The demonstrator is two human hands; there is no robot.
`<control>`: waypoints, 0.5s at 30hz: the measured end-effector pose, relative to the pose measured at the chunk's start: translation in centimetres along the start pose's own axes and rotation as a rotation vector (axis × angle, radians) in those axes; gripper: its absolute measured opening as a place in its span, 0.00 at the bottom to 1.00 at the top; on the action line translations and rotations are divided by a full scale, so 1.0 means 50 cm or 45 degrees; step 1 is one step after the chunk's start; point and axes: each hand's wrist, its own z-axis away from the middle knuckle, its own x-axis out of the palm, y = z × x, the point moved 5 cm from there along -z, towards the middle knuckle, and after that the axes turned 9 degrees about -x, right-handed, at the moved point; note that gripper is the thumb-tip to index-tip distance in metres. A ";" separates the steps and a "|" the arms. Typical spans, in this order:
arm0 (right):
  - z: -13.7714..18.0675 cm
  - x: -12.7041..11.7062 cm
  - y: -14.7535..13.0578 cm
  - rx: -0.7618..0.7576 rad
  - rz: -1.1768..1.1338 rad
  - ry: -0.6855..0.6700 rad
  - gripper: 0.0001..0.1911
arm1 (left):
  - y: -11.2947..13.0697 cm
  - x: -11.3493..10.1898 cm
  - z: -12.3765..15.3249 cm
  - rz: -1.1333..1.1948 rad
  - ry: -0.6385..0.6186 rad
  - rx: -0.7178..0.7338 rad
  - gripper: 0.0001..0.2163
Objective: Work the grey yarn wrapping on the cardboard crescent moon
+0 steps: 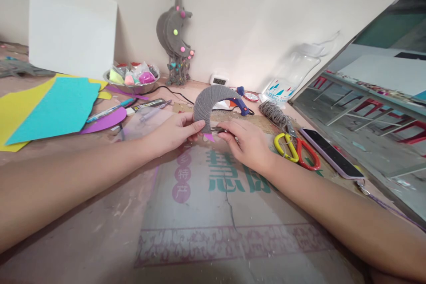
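From where I stand, the grey yarn-wrapped crescent (pixel 203 105) is up in front of the person, above the printed sheet (pixel 186 217) on the table (pixel 83 230). Its long axis, taken from end to end, slants from the lower left up to the right. The rounded back bulges to the upper left, the hollow opens to the lower right towards the right hand (pixel 248 140), one end points down towards the person, and the other reaches out to the right. A bit of purple (pixel 209 137) pokes out below the lower end

The left hand (pixel 176 131) grips that lower end, thumb pressed on the front and the other fingers mostly hidden behind. The right hand is just beside it, thumb and forefinger drawn close around something thin and dark (pixel 218 129); I can't tell what it is

Beyond the crescent's upper end lies a blue glue gun (pixel 241 104). Off to the right are a bundle of grey yarn (pixel 274 113), scissors (pixel 299 153) with one yellow and one red handle, and a phone (pixel 333 153). A bigger crescent decoration (pixel 171 31) hangs against the wall behind
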 end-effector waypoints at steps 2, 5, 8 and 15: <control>0.000 0.000 0.000 0.000 0.006 -0.003 0.13 | 0.001 0.001 0.001 -0.004 -0.003 0.001 0.13; 0.001 0.003 0.001 0.000 0.006 -0.018 0.13 | 0.001 0.001 0.002 0.000 0.009 -0.020 0.13; 0.001 0.005 0.001 -0.006 0.006 -0.015 0.12 | 0.000 0.003 0.004 0.012 0.000 -0.038 0.13; 0.003 0.012 0.006 0.012 0.009 -0.055 0.13 | 0.003 0.004 0.007 -0.013 -0.004 -0.045 0.13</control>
